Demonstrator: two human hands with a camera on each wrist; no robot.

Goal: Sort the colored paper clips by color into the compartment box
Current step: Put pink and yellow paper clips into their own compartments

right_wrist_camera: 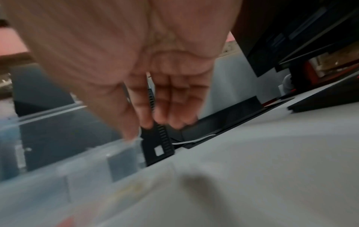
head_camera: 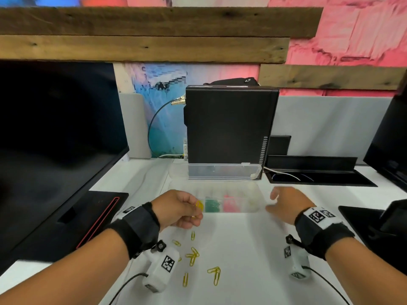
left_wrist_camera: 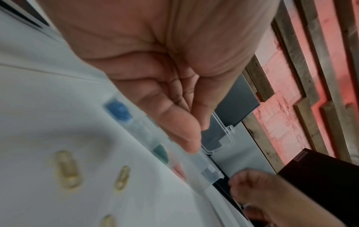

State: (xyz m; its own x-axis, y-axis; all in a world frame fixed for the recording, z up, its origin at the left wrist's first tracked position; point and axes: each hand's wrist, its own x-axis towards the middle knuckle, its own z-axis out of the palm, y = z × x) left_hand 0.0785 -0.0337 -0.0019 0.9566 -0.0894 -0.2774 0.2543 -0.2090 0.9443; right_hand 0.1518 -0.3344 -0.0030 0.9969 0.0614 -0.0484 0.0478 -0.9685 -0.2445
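Note:
The clear compartment box (head_camera: 253, 192) lies mid-table with its lid (head_camera: 222, 171) propped open behind it. Green clips (head_camera: 212, 205) and pink clips (head_camera: 230, 205) fill neighbouring compartments; the left wrist view also shows blue clips (left_wrist_camera: 118, 110). My left hand (head_camera: 197, 211) hovers at the box's left front corner, pinching a yellow paper clip (head_camera: 199, 205) in curled fingers. My right hand (head_camera: 273, 201) is at the box's right end, fingers relaxed, holding nothing. In the right wrist view its thumb tip (right_wrist_camera: 133, 136) seems to touch the box rim (right_wrist_camera: 87, 173). Several loose yellow clips (head_camera: 192, 254) lie in front of the box.
A black computer case (head_camera: 229, 124) stands right behind the lid. A dark monitor (head_camera: 55, 133) sits at the left, its base (head_camera: 94, 216) beside my left wrist. A black cable tray (head_camera: 317, 172) and another black stand (head_camera: 374, 219) are on the right.

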